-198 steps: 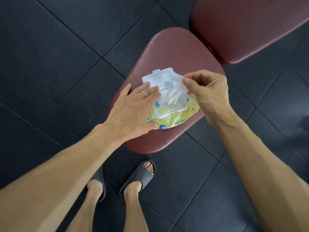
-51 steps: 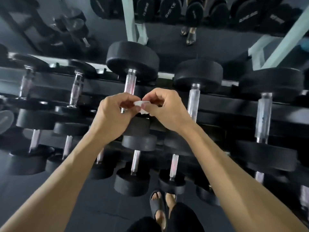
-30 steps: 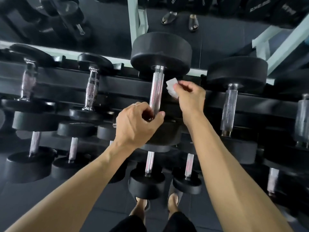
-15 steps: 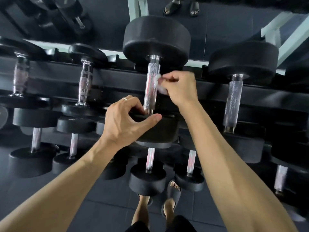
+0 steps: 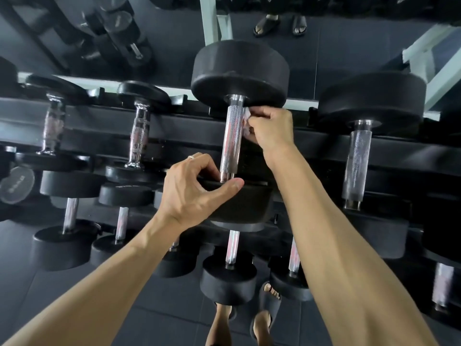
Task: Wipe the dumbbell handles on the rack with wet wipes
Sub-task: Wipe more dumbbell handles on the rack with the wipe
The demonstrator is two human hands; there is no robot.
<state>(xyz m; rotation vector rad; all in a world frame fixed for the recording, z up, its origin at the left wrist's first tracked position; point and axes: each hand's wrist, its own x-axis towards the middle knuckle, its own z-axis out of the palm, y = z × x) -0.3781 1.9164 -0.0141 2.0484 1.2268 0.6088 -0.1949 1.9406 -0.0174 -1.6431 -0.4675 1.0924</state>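
A person's right hand (image 5: 270, 129) pinches a folded wipe (image 5: 246, 121) against the upper end of a knurled handle (image 5: 232, 138) on the rack (image 5: 174, 131), having climbed from mid-handle half a second earlier. The left hand (image 5: 192, 189), which gripped the handle's base a second ago, now curls round the near weight head (image 5: 239, 203), steadying it. Wiping of this first handle looks barely begun; neighbouring handles await.
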